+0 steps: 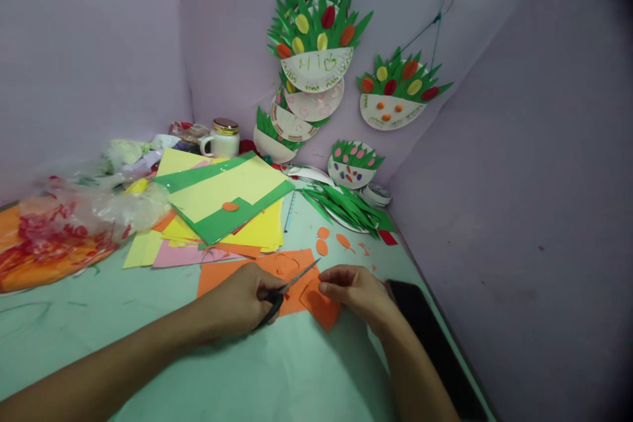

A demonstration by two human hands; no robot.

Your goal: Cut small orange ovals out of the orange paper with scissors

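Observation:
My left hand (pixel 242 300) is closed around the black handle of a pair of scissors (pixel 300 275), whose blades point up and to the right. In a pinch, my right hand (pixel 360 293) holds a piece of orange paper (pixel 324 308) just right of the blades. Beneath the scissors lies a larger orange sheet (pixel 225 273), partly covered by my left hand. Several cut orange ovals (pixel 323 248) rest on the table beyond my right hand. One more orange oval (pixel 230 207) sits on the stack of coloured paper.
Coloured paper sheets (pixel 270 227) are piled at centre left, beside crumpled plastic bags (pixel 99 214). A white mug (pixel 222 143) stands behind them. Green paper strips (pixel 346 208) lie at the back right, near a pencil (pixel 290 211). A black phone-like slab (pixel 430 343) borders my right arm. Paper-plate baskets (pixel 316 69) hang on the wall.

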